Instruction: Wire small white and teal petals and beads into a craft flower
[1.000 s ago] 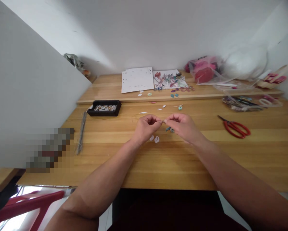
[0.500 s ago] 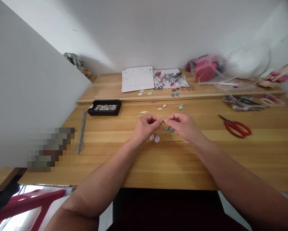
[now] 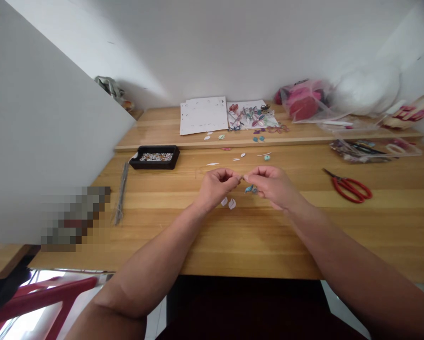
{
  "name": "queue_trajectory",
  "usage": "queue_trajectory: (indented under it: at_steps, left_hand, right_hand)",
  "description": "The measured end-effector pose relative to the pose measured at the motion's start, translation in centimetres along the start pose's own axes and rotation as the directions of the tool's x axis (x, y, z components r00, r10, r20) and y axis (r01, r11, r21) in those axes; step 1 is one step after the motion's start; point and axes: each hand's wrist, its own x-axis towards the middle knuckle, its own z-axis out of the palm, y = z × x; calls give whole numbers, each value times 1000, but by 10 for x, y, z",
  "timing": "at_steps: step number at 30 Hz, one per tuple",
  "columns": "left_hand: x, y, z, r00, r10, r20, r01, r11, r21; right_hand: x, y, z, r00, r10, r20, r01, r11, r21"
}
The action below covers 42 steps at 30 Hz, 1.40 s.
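I see left hand (image 3: 216, 185), right hand (image 3: 272, 185) both pinched on tiny piece (image 3: 242, 177), too small to identify; white petals (image 3: 232, 204) just below on table (image 3: 233, 241).

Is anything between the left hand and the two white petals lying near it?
Nothing visible. The white petals lie uncovered right by the left hand; the small blue pieces sit aside, by the right hand.

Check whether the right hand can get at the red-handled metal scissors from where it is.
Probably yes: only bare wooden table lies between the right hand and the red-handled scissors, though its grip is pinched shut.
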Motion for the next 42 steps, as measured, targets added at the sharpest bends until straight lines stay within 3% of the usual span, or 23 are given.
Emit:
queue_trajectory:
  at_steps: [11,18,36,42]
  left_hand:
    - [1,-1,2,999,-33,-16,32,998,-52]
    - [0,1,0,988,-129,87,144,972,-186]
    - [-1,2,5,998,-63,-6,62,992,-107]
    - [-1,4,0,992,-97,77,106,986,-127]
  right_hand:
    - [1,-2,-1,1000,-3,10,3,1000,-7]
    - [-2,-9,-3,997,66,44,-70,992,105]
    - [0,-1,-1,997,41,71,-46,996,79]
    - [1,-1,-3,997,53,55,-57,995,87]
